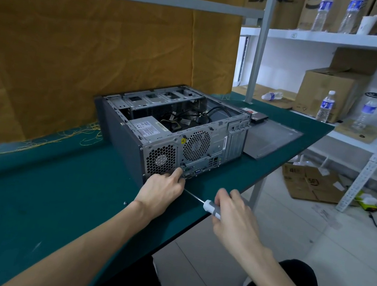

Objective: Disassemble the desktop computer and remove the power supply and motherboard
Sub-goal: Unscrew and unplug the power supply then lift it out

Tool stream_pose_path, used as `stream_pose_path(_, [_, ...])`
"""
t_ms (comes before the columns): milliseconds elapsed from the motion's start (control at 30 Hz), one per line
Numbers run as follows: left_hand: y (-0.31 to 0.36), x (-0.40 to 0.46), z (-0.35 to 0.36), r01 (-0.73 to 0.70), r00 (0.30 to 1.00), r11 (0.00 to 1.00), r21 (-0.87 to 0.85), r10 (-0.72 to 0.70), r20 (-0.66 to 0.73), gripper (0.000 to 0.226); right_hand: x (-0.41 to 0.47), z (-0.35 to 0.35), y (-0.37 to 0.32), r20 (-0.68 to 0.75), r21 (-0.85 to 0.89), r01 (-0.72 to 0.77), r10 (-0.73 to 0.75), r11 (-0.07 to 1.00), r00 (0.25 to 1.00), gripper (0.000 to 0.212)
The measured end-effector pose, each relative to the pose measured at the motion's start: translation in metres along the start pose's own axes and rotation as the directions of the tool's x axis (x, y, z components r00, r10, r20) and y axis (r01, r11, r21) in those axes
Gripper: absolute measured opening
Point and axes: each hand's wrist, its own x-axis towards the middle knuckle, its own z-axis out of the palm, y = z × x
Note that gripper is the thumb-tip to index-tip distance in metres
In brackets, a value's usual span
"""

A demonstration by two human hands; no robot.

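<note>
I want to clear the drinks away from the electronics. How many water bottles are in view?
5: two upright on the top shelf, one lying on the lower shelf, two upright beside the cardboard box. Boxes may hide others.

The screwdriver [207, 204] shaft runs behind the left hand [162, 190], so its tip and whatever it meets on the case [175, 128] cannot be seen. The left fingers [178, 172] cover part of the rear panel by the ports; whether they pinch anything there cannot be told. The right hand [233, 214] hides most of the handle. The label on the power supply [148, 127] is too small to read. Cables inside the case hide what lies beneath them; no motherboard can be made out. The worktop [26, 191] is cut off at the left and bottom edges. Box lettering on the top shelf [347, 37] is cut by the upper edge.
</note>
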Motion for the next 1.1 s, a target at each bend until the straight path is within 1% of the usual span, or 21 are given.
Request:
stream_pose_path(100, [0.002,0.000,-0.001,0.011,1.000,1.000,-0.007,-0.011,-0.008,0.042,-0.002,0.001,-0.001,-0.022,0.024,0.005,-0.004,1.000,1.000,0.029])
stream_pose_path(200, [0.003,-0.001,0.000,0.027,0.999,1.000,-0.010,-0.027,-0.038,0.045,-0.005,0.007,0.000,-0.038,-0.012,0.038,-0.039,0.999,0.999,0.027])
stream_pose_path(300, [0.005,-0.004,0.002,0.020,0.996,0.999,-0.035,-0.024,-0.092,0.044,-0.004,0.006,0.009,-0.053,-0.021,0.051,-0.052,0.999,0.997,0.024])
stream_pose_path(367, [0.004,-0.010,0.003,0.025,0.989,0.996,-0.090,-0.037,-0.143,0.036,-0.004,0.002,0.016,-0.064,0.007,0.063,-0.063,0.998,0.996,0.019])
stream_pose_path(433, [0.000,-0.021,0.007,0.013,0.981,0.978,-0.209,-0.053,-0.185,0.017,-0.006,-0.002,0.025,-0.066,0.058,0.084,-0.080,0.995,0.995,0.014])
stream_pose_path(467, [-0.004,-0.029,0.009,-0.014,0.978,0.946,-0.325,-0.055,-0.203,0.009,-0.008,-0.002,0.030,-0.053,0.096,0.092,-0.087,0.991,0.995,0.013])
stream_pose_path(500, [-0.009,-0.037,0.010,-0.043,0.974,0.887,-0.460,-0.066,-0.218,0.006,-0.010,-0.002,0.034,-0.034,0.140,0.104,-0.100,0.985,0.994,0.012])
stream_pose_path(533, [-0.014,-0.046,0.010,-0.048,0.973,0.807,-0.589,-0.095,-0.210,0.006,-0.011,-0.001,0.037,-0.014,0.191,0.118,-0.118,0.974,0.993,0.013])
stream_pose_path(600, [-0.023,-0.066,0.010,-0.008,0.968,0.589,-0.808,-0.198,-0.153,0.008,-0.012,0.001,0.041,0.024,0.320,0.136,-0.152,0.938,0.988,0.015])
stream_pose_path(667, [-0.028,-0.083,0.010,0.039,0.942,0.379,-0.924,-0.322,-0.093,0.005,-0.012,0.005,0.038,0.048,0.404,0.152,-0.187,0.902,0.981,0.016])
stream_pose_path(700, [-0.030,-0.090,0.010,0.055,0.920,0.303,-0.951,-0.385,-0.069,0.003,-0.012,0.009,0.035,0.047,0.432,0.162,-0.201,0.887,0.978,0.016])
stream_pose_path(733, [-0.033,-0.096,0.011,0.067,0.894,0.251,-0.966,-0.444,-0.054,0.003,-0.011,0.012,0.031,0.039,0.461,0.168,-0.209,0.871,0.977,0.016])
stream_pose_path(800, [-0.038,-0.108,0.013,0.106,0.842,0.211,-0.972,-0.539,-0.025,0.004,-0.011,0.018,0.023,0.010,0.529,0.172,-0.208,0.831,0.978,0.016])
stream_pose_path(867, [-0.043,-0.119,0.015,0.180,0.796,0.211,-0.961,-0.605,0.016,0.008,-0.010,0.022,0.014,-0.017,0.593,0.156,-0.182,0.790,0.983,0.016])
stream_pose_path(967, [-0.047,-0.135,0.020,0.313,0.688,0.192,-0.930,-0.721,0.083,0.009,-0.007,0.027,0.001,-0.044,0.686,0.110,-0.111,0.720,0.993,0.016])
stream_pose_path(1033, [-0.047,-0.143,0.024,0.416,0.633,0.179,-0.891,-0.761,0.142,0.011,-0.005,0.030,-0.008,-0.047,0.749,0.080,-0.068,0.658,0.997,0.015])
stream_pose_path(1100, [-0.045,-0.143,0.026,0.486,0.599,0.166,-0.858,-0.778,0.189,0.012,-0.001,0.034,-0.017,-0.058,0.804,0.072,-0.042,0.591,0.997,0.016])
